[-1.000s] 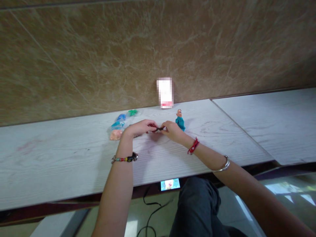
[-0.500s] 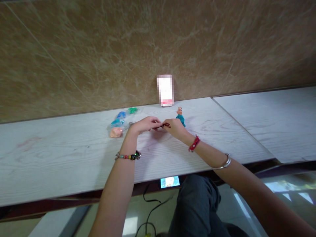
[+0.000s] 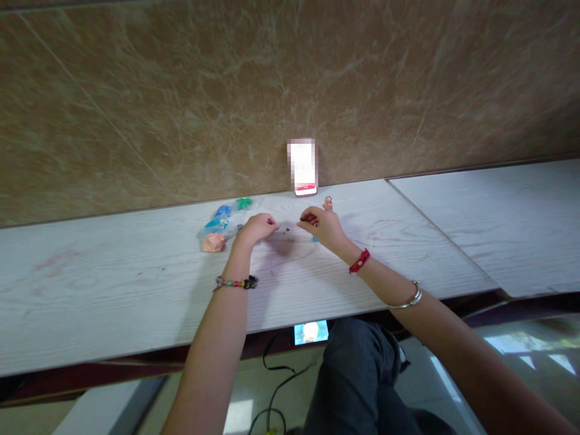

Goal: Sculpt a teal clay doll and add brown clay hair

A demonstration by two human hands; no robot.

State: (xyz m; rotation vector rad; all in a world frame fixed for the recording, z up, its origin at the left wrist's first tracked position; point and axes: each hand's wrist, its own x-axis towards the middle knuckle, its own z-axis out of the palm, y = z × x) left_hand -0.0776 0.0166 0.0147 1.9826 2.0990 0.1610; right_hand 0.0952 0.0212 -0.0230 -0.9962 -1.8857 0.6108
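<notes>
My left hand is over the table with thumb and fingers pinched together. A tiny dark speck shows at its fingertips, too small to name. To its right my right hand is curled, thumb and forefinger closed near each other; what they hold, if anything, cannot be made out. Between the hands several small dark bits lie on the white table. Behind my right hand stands a small clay figure with a peach-coloured head; its teal body is mostly hidden by the hand.
Left of my hands lie plastic bags of peach, light blue, blue and green clay. A phone with a blurred screen leans on the brown wall. Another lit screen sits below the table's front edge.
My hands have come apart from the dark piece they both pinched. Small dark bits now show on the table between them. My right hand now covers most of the figure's body.
</notes>
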